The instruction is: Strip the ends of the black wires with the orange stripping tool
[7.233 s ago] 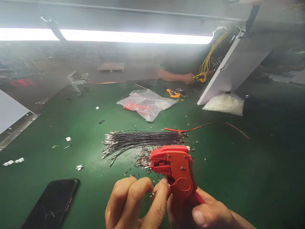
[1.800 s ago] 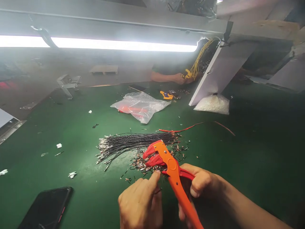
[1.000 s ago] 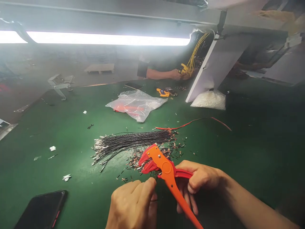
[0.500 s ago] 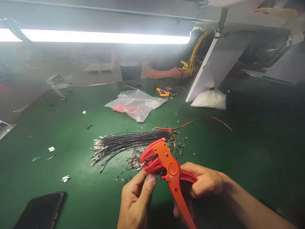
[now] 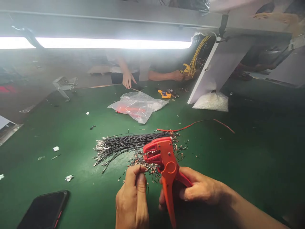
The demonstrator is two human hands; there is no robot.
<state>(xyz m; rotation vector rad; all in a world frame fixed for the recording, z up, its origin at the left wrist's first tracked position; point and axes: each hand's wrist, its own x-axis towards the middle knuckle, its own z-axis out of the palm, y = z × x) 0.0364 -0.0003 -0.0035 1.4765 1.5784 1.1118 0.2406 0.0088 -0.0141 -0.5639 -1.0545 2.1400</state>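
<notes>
My right hand (image 5: 201, 187) is wrapped around the handles of a red-orange wire stripper (image 5: 169, 167), held upright over the table with its head pointing left. To the left of its jaws, my left hand (image 5: 132, 194) is closed in a pinch on what looks like a thin black wire (image 5: 140, 168), mostly hidden by the fingers. Behind the tool lies a bundle of black wires (image 5: 126, 142) with bare, shiny ends at the left. Short offcuts (image 5: 152, 168) of black insulation and copper are scattered under and around the stripper's head.
A phone (image 5: 43, 210) lies at front left. Behind the bundle are a red wire (image 5: 186, 127), a clear plastic bag (image 5: 140, 106) over something red, and a yellow tool (image 5: 164, 94). A white bag (image 5: 212, 101) leans by a slanted panel (image 5: 209, 70). Co-workers' hands (image 5: 128, 79) show across the table.
My left hand has drawn back from the stripper's jaws, down and left. The stripper has turned more upright. Across the table a co-worker's hand has come down to a dark flat object.
</notes>
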